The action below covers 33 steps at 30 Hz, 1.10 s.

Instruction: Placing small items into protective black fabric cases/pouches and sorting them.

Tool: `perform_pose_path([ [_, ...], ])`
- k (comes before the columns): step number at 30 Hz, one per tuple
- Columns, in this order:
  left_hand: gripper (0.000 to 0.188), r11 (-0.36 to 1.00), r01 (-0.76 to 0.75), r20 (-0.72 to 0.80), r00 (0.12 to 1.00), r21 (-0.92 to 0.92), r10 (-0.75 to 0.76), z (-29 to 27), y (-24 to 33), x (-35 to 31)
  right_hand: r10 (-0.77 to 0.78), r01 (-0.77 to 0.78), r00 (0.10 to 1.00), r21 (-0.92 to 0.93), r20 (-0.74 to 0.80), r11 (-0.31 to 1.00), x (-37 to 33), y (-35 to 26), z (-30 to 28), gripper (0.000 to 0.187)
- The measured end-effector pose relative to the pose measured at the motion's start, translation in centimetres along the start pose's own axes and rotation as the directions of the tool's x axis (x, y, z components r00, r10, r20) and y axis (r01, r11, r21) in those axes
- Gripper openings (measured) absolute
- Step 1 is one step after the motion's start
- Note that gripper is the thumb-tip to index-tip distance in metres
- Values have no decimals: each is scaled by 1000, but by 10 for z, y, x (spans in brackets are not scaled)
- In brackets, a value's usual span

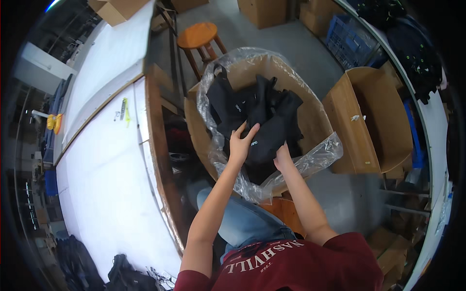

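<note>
A black fabric bag with a small pale print lies uppermost in a large cardboard box lined with clear plastic. On its left side, my left hand grips the cloth with thumb and fingers set apart. My right hand holds the bag's lower right edge, its fingertips hidden behind the cloth. More black fabric bags are heaped beneath and beyond it, one with a loop strap sticking up against the box's far left wall.
A white-topped table with a wooden edge runs along my left. Beyond the box stands an orange wooden stool. To the right are an open cardboard box, a blue plastic crate and a shelf carrying dark items. Black bags lie at the lower left.
</note>
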State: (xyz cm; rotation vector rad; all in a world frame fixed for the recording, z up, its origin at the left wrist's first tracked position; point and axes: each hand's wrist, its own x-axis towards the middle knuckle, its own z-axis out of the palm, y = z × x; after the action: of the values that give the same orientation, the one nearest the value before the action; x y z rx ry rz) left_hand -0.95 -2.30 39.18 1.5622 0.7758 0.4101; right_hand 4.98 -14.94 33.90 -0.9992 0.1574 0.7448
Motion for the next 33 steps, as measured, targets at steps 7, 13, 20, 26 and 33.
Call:
perform_pose_path([
  [7,55,949,-233,-277,946,-212,171,-83,91,-68,-41,55,972,-57,231,997,-68,-45,122,44],
  [13,60,897,-442,-707,626,27,330,-212,134,-152,-233,742,253,-34,939,670,-78,15,243,46],
  [20,70,755,-646,-991,-18,114,134,-359,117,-327,256,192,84,-268,963,944,-291,126,405,52],
  [26,42,648,-745,-970,-241,160,-38,-425,75,-459,447,527,-169,-302,879,794,-455,226,459,51],
  [33,54,427,-904,-930,-178,25,-321,-494,-59,-590,648,885,-224,-127,728,448,-609,369,427,68],
])
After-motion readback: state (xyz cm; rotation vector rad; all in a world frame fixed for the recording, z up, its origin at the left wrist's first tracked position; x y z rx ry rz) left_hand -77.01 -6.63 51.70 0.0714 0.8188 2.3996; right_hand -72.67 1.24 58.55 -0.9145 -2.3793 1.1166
